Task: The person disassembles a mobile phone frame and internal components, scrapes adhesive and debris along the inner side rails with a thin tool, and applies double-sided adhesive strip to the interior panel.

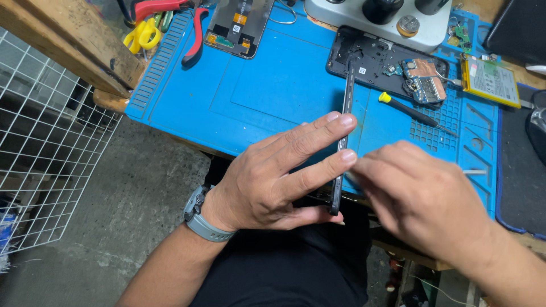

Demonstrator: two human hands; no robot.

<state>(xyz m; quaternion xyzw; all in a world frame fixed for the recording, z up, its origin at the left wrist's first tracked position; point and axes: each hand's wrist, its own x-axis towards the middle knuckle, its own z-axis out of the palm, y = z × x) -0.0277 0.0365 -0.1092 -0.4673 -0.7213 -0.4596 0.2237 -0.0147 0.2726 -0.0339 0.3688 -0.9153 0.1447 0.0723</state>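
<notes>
At the centre of the frame the left hand (273,176) grips a thin dark phone frame (343,136) edge-on, fingers along its side and thumb beneath, holding it above the blue mat (273,85). The right hand (421,196) is closed, fingertips pinching the frame's lower edge. At upper right on the tabletop lie an opened phone back (369,59), a yellow-capped screwdriver (415,112) and a battery (490,81).

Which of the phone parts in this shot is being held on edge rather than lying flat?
The thin dark phone frame, gripped edge-up between the left hand and right hand. The opened phone back and screen panel lie flat on the blue mat.
</notes>
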